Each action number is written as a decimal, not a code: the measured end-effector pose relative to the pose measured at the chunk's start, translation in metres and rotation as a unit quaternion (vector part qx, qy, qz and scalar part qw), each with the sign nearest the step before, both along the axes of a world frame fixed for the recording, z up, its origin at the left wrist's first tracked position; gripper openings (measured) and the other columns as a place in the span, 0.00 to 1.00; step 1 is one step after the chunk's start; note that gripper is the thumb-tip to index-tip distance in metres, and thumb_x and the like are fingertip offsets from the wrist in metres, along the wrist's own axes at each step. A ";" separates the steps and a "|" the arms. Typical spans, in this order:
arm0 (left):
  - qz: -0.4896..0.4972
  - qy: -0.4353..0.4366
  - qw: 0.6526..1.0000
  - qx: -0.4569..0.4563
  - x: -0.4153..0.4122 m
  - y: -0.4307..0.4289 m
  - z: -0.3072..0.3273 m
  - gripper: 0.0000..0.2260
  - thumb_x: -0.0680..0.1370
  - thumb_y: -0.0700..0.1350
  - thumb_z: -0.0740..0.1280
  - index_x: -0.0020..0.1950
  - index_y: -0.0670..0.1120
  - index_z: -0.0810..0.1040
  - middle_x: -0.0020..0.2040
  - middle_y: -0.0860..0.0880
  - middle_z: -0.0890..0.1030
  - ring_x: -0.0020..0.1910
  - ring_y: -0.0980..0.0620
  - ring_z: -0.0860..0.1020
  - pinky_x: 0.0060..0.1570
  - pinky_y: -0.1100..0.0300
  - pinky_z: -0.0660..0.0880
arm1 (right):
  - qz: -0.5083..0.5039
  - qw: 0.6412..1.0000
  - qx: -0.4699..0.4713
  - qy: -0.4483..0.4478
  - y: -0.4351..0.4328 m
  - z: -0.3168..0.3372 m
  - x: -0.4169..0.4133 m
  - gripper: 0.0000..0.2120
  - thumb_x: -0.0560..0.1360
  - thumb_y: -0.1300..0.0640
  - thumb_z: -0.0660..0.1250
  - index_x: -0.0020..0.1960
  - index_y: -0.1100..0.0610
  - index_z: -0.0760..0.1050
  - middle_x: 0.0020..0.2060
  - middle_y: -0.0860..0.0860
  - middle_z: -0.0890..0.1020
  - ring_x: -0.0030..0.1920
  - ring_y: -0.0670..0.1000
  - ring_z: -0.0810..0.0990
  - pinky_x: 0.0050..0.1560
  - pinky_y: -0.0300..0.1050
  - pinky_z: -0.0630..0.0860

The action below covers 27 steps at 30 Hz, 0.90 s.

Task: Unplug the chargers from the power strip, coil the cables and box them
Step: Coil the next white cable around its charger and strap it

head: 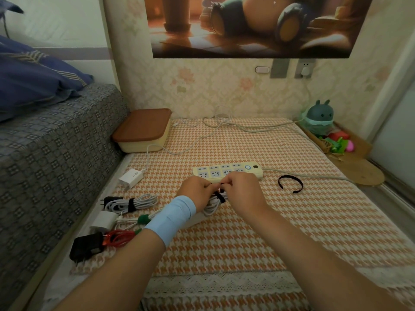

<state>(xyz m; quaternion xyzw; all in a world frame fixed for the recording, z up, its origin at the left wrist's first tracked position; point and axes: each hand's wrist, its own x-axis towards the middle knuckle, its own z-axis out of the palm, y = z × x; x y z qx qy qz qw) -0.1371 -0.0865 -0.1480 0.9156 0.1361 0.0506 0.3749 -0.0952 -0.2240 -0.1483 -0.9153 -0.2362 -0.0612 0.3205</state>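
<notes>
Both hands meet over a coiled white cable (212, 207) just in front of the cream power strip (226, 172), whose sockets show no plugs. My left hand (196, 192) grips the coil. My right hand (243, 190) pinches a black strap (220, 197) wrapped round it. At the left lie a tied white cable with a black plug (128, 204), a white charger (103, 221) with a green-tied cable, and a black charger (86, 246) with a red cable (118, 237). A white 90W charger (131, 177) lies further back, its cable loose. The cream box with a brown lid (143, 131) is closed.
A loose black strap (290, 184) lies right of the strip. The strip's grey cord (314, 177) runs right and back to the wall. A sofa (45, 164) borders the left. A teal toy (318, 118) and small items sit at the back right.
</notes>
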 end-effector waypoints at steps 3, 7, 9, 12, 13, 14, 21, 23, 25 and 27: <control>0.024 0.014 0.999 -0.039 0.000 0.001 0.002 0.26 0.79 0.52 0.66 0.24 0.44 0.65 0.21 0.49 0.62 0.22 0.52 0.58 0.25 0.62 0.59 | 0.026 0.998 -0.042 -0.041 0.002 0.005 -0.003 0.09 0.82 0.56 0.65 0.51 0.58 0.83 0.44 0.53 0.84 0.43 0.51 0.80 0.45 0.49 0.79; 0.040 0.031 0.997 -0.062 -0.001 0.004 0.001 0.28 0.79 0.52 0.67 0.22 0.46 0.62 0.19 0.50 0.61 0.23 0.52 0.56 0.26 0.61 0.57 | 0.034 0.999 -0.002 -0.041 0.006 0.012 -0.006 0.08 0.81 0.60 0.65 0.48 0.61 0.82 0.44 0.54 0.83 0.45 0.53 0.79 0.48 0.50 0.79; 0.049 0.040 0.995 -0.072 0.003 0.003 -0.001 0.27 0.79 0.50 0.67 0.22 0.45 0.61 0.21 0.49 0.62 0.23 0.52 0.57 0.27 0.61 0.58 | 0.061 0.996 -0.023 -0.064 0.007 0.009 -0.008 0.09 0.80 0.63 0.66 0.43 0.61 0.82 0.41 0.55 0.82 0.47 0.53 0.77 0.52 0.52 0.78; 0.054 0.057 0.995 -0.063 0.003 0.006 -0.004 0.23 0.81 0.48 0.62 0.26 0.47 0.65 0.25 0.49 0.67 0.25 0.53 0.61 0.27 0.62 0.60 | 0.110 0.960 -0.107 -0.235 0.008 -0.002 -0.004 0.07 0.76 0.65 0.70 0.42 0.55 0.81 0.39 0.50 0.79 0.51 0.53 0.73 0.70 0.62 0.68; 0.051 0.062 0.995 -0.061 0.002 0.007 -0.003 0.20 0.81 0.48 0.61 0.29 0.49 0.68 0.29 0.49 0.70 0.27 0.55 0.64 0.28 0.65 0.62 | 0.125 0.945 -0.118 -0.278 0.007 -0.004 -0.004 0.07 0.75 0.66 0.70 0.41 0.56 0.79 0.38 0.50 0.78 0.52 0.54 0.73 0.73 0.66 0.64; 0.045 0.072 0.994 -0.067 -0.001 0.008 -0.001 0.16 0.82 0.48 0.60 0.34 0.50 0.73 0.33 0.47 0.74 0.30 0.55 0.68 0.30 0.68 0.64 | 0.145 0.929 -0.123 -0.317 0.007 -0.006 -0.004 0.07 0.74 0.67 0.69 0.41 0.57 0.78 0.38 0.51 0.78 0.52 0.56 0.73 0.73 0.69 0.62; 0.047 0.128 0.991 -0.012 -0.002 0.014 0.015 0.18 0.83 0.39 0.56 0.72 0.49 0.66 0.68 0.45 0.74 0.61 0.45 0.75 0.55 0.60 0.71 | 0.195 0.916 -0.056 -0.347 0.011 -0.014 0.004 0.05 0.74 0.65 0.73 0.41 0.59 0.80 0.36 0.51 0.79 0.48 0.54 0.75 0.76 0.65 0.59; 0.061 0.097 0.990 -0.078 -0.002 0.017 0.006 0.08 0.82 0.46 0.59 0.48 0.51 0.77 0.48 0.48 0.79 0.40 0.54 0.76 0.38 0.69 0.69 | 0.196 0.936 -0.007 -0.293 0.010 -0.015 0.004 0.04 0.75 0.61 0.72 0.42 0.59 0.83 0.35 0.51 0.80 0.47 0.52 0.74 0.74 0.58 0.63; 0.072 0.101 0.989 -0.081 -0.002 0.017 0.003 0.17 0.82 0.51 0.61 0.33 0.48 0.68 0.32 0.51 0.70 0.28 0.56 0.65 0.25 0.70 0.62 | 0.192 0.953 0.058 -0.228 0.008 -0.014 0.000 0.03 0.74 0.60 0.72 0.42 0.58 0.84 0.36 0.50 0.81 0.46 0.51 0.74 0.61 0.50 0.74; 0.080 0.111 0.987 -0.090 0.000 0.016 0.005 0.20 0.81 0.51 0.62 0.31 0.44 0.67 0.29 0.48 0.66 0.27 0.53 0.61 0.22 0.68 0.60 | 0.176 0.963 0.109 -0.172 0.007 -0.013 -0.004 0.02 0.74 0.61 0.75 0.44 0.56 0.85 0.37 0.48 0.82 0.46 0.48 0.75 0.50 0.40 0.74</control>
